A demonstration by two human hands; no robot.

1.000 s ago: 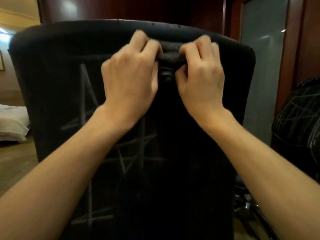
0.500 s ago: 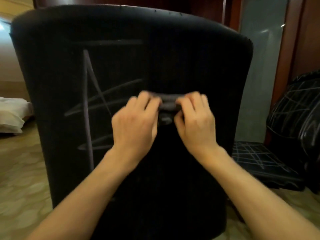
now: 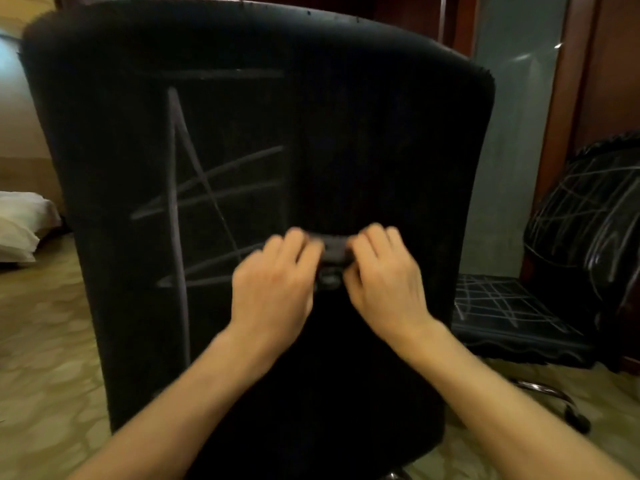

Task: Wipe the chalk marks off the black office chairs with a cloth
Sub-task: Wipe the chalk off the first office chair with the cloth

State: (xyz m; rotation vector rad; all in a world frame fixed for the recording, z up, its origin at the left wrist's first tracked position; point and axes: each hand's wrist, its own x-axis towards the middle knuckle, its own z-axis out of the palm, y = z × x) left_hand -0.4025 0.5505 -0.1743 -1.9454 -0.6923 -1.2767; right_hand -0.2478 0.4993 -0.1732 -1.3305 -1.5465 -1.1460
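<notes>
1. Hands: left hand (image 3: pixel 273 289) and right hand (image 3: pixel 384 285) both have fingers clamped on a dark cloth (image 3: pixel 334 249), pressed mid-frame against the chair back (image 3: pixel 381 140).
2. Right half looks clean.
3. Chalk marks (image 3: pixel 194 202) remain centre-left; the second chair (image 3: pixel 585 220), right edge, is untouched.

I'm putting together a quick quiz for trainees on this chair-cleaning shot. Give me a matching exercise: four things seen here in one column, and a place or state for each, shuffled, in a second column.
Things
1. cloth
2. near chair back
3. second chair
4. white bedding

Places or states
A. at the far left edge
B. chalk lines on its left half, right half looks clean
C. gripped between left hand and right hand
D. at the right, crisscrossed with chalk on seat and back

Pairs: 1-C, 2-B, 3-D, 4-A
</notes>
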